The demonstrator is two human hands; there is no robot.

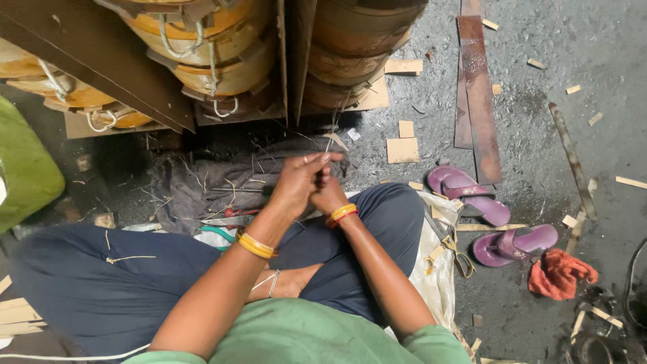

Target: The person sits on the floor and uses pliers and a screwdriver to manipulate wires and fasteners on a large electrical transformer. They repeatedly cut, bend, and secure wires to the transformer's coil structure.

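Thin cord point(328, 145) runs up from between my hands toward the stacked drums, a pale strand that I can only just make out against the dark gap behind it. My left hand point(298, 183) is closed around its lower end, fingers curled tight with the fingertips point(325, 158) pinched together at the top. My right hand point(328, 195) sits just behind and under the left one, touching it, also closed; how much of the cord it has hold of I cannot tell, since the left hand covers it. Both wrists carry yellow and red bangles point(256, 245).

I am sitting cross-legged on the floor point(539, 182), dark blue trousers point(94, 283) over my knees, one bare foot point(293, 282) tucked under with a thin anklet on it. Just beyond my hands lies a crumpled grey cloth point(202, 182) littered with straw-like fibres. Beside it, near my left knee, a pair of scissors point(226, 219) with red and teal handles lies on the floor.

Round wooden drums point(216, 61) bound with white rope stand in front of me, separated by brown boards. To my right lie two purple sandals point(472, 195), an orange rag point(559, 273), a rusty metal strip point(480, 101) and scattered wood offcuts. A green bundle point(23, 168) sits at the far left.
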